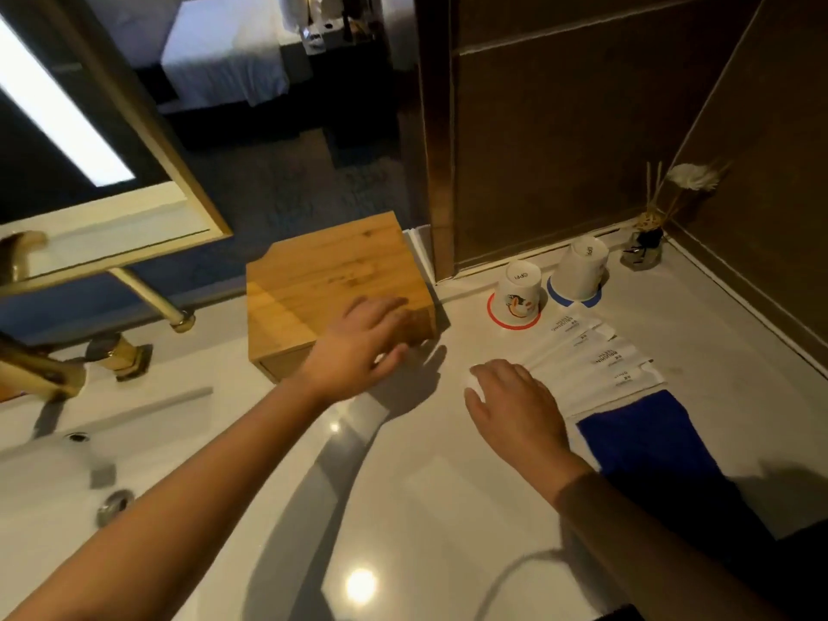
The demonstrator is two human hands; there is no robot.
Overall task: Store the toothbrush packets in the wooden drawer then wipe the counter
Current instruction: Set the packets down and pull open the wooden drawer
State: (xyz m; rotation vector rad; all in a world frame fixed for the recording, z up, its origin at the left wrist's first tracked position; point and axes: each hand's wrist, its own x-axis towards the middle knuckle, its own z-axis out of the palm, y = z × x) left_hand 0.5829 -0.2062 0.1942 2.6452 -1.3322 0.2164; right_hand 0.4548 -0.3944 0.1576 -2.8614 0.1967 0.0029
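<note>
A wooden drawer box (322,280) stands on the white counter (403,477) against the back wall. My left hand (358,342) reaches over its front right corner, fingers spread, holding nothing. Several white toothbrush packets (596,356) lie fanned out on the counter to the right of the box. My right hand (515,405) rests flat over the near left ends of the packets, fingers apart. A folded blue cloth (645,441) lies just in front of the packets, beside my right wrist.
Two upturned paper cups (519,293) (580,271) stand on round coasters behind the packets. A reed diffuser (643,248) sits in the back right corner. A gold tap (40,365) and the sink basin (67,477) are on the left, under a mirror (89,127).
</note>
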